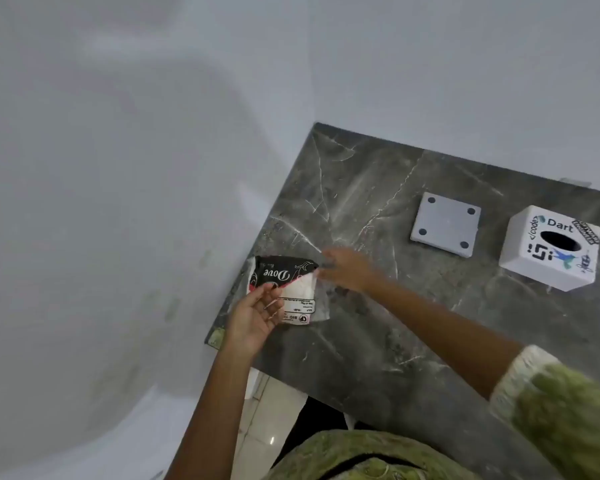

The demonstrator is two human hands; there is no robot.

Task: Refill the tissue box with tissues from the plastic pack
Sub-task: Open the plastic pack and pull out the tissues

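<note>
A black, pink and white plastic tissue pack (pixel 291 289) lies at the left corner of the grey marble table (pixel 378 341). My left hand (pixel 253 320) rests on the pack's near left side, fingers curled over it. My right hand (pixel 343 271) is blurred at the pack's right end, fingertips touching its edge. The white cube tissue box (pixel 551 247), covered in stickers, stands at the far right with its dark oval opening facing up. Its flat grey base plate (pixel 445 223) lies separately to the left of the box, four round feet showing.
A white wall runs behind the table and along its left side. The table's near edge drops to a pale tiled floor (pixel 274 410). Bare marble lies between the pack and the base plate.
</note>
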